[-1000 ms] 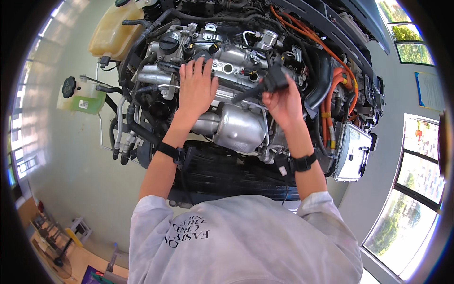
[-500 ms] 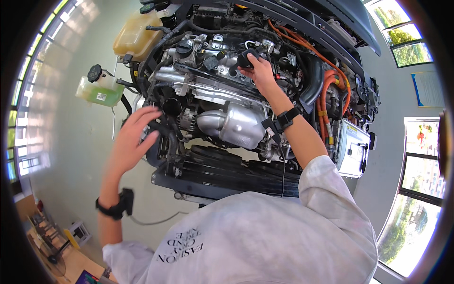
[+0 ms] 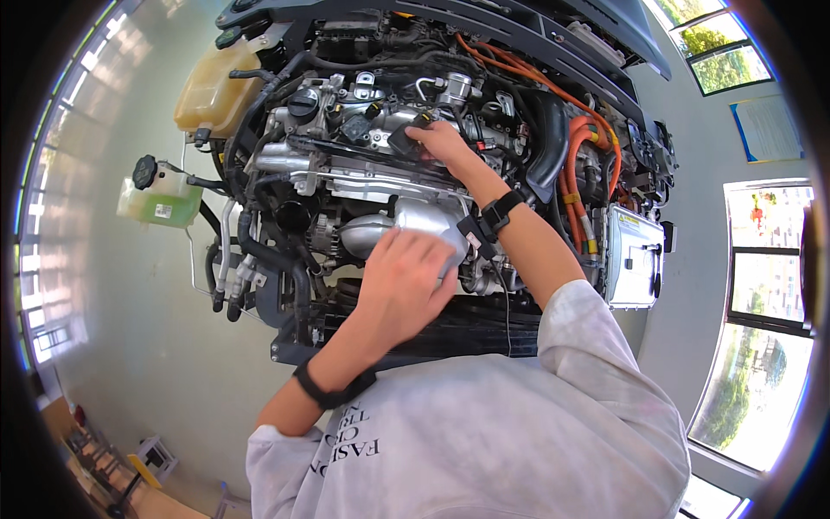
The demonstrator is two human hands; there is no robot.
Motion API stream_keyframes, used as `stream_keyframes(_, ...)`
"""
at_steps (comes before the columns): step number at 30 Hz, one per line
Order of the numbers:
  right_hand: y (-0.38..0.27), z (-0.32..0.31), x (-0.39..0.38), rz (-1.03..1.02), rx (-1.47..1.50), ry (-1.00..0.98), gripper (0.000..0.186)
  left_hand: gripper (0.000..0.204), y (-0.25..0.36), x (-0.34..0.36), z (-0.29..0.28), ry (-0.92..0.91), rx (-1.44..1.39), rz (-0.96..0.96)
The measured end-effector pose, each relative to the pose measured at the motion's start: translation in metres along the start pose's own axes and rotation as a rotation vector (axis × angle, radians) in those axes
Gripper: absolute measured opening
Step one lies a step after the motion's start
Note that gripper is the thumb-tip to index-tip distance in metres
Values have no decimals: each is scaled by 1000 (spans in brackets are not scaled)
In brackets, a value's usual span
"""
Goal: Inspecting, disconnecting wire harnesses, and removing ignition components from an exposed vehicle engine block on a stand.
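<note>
My right hand [image 3: 439,143] is closed on a black blocky part [image 3: 404,141] over the top of the engine [image 3: 380,186]. Its lower end is hidden, so I cannot tell whether it is seated. A similar black block [image 3: 354,129] sits to its left, beside the round black oil filler cap [image 3: 303,103]. Slightly blurred, my left hand [image 3: 405,278] hovers in front of the silver heat shield [image 3: 425,218]. Its fingers are loosely bent with the thumb apart, and nothing shows in it.
Thick orange cables [image 3: 577,160] and a black intake pipe [image 3: 547,143] run along the right side. A yellowish tank [image 3: 214,88] and a green coolant reservoir [image 3: 162,203] stand at the left. A thin cable [image 3: 507,311] hangs from my right wristband [image 3: 501,212].
My left hand has swung from the engine's left side to the front of the heat shield. My right hand has moved down and left with the black blocky part. The view has shifted slightly.
</note>
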State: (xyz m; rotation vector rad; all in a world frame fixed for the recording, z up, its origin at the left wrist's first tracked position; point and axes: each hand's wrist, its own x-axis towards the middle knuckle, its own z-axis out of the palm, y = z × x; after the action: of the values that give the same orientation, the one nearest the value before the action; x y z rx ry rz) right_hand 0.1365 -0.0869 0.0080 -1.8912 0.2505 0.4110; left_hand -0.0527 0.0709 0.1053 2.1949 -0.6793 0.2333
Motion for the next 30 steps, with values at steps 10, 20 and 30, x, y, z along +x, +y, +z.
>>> stream_keyframes(10,12,3,-9,-46,-151,22,43,37,-131,77,47,238,143,-162)
stream_keyframes(20,13,-7,-27,-292,-99,150,47,50,-141,99,46,-16,265,-311)
stream_keyframes(30,-19,-28,7,-553,-489,130,32,47,-134,107,53,27,383,-407)
